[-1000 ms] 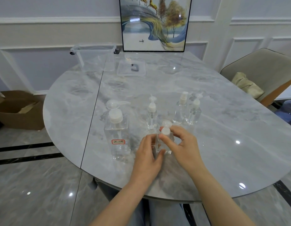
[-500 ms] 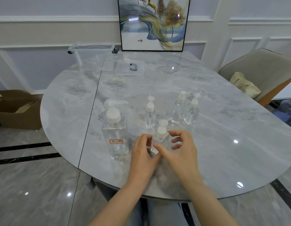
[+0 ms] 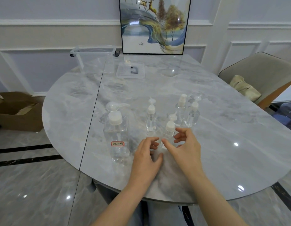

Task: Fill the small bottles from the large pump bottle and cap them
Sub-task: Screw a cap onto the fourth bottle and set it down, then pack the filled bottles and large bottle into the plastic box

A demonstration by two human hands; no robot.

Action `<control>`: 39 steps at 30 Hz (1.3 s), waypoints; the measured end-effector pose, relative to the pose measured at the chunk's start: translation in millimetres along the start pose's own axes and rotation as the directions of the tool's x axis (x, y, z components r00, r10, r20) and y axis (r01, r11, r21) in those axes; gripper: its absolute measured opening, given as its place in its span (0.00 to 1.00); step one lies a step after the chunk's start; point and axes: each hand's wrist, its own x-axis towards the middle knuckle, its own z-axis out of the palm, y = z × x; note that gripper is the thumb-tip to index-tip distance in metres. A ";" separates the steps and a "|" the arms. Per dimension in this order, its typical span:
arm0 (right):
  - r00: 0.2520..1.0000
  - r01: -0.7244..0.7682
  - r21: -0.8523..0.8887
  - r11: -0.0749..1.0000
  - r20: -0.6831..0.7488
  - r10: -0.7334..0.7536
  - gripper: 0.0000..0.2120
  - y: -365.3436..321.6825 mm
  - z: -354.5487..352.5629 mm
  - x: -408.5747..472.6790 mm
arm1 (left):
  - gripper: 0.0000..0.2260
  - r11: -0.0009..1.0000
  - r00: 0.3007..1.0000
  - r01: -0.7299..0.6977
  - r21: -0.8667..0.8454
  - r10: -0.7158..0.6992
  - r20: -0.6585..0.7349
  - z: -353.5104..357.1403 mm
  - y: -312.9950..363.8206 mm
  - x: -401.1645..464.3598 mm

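The small pump bottle [image 3: 167, 135] you are working on stands upright on the marble table [image 3: 223, 136], close to the near edge and right between your hands, with its white pump cap [image 3: 170, 125] seated on the neck. It sits there because that spot lets both hands reach it at once.

Your left hand [image 3: 146, 158] is beside the bottle's lower body, fingers loosely curled and thumb stretched toward the base; whether any fingertip touches the clear plastic cannot be told. Your right hand [image 3: 187, 148] is cupped on the other side, fingers half spread near the shoulder, with a gap visible between them and the cap. Neither hand plainly grips anything. By the look of it, capping of this bottle is done or nearly so.

Just behind stand three more small bottles, each with a white top on: one [image 3: 151, 118] to the left and a pair, [image 3: 180, 111] and [image 3: 192, 115], touching or nearly touching on the right. The large pump bottle [image 3: 116, 131], square, clear, with a red-edged label, stands to your left with its spout pointing right, towards the small ones.

Farther back lie a clear plastic bin [image 3: 94, 59] and its flat lid [image 3: 130, 70]; a framed picture [image 3: 153, 25] leans on the wall.
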 end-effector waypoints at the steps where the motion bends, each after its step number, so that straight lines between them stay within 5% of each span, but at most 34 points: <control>1: 1.000 0.002 -0.008 1.000 0.002 -0.002 0.25 -0.2 -0.2 2.5 | 0.21 1.000 1.000 -0.002 0.005 0.002 0.000 0.2 -0.3 0.0; 9: 0.999 0.048 -0.098 0.994 0.012 -0.047 0.15 4.0 2.3 26.6 | 0.19 0.999 1.000 -0.024 0.024 0.024 -0.012 0.2 -0.3 -0.3; 18: 0.996 0.086 -0.179 0.980 0.039 -0.081 0.15 9.4 17.3 45.2 | 0.17 1.000 1.000 -0.003 0.013 0.003 -0.016 0.4 -0.1 -0.8; 39: 1.000 -0.011 0.145 0.989 -0.014 0.013 0.11 -8.6 12.7 33.1 | 0.21 0.999 0.999 0.032 -0.022 -0.033 -0.023 -5.1 9.3 0.8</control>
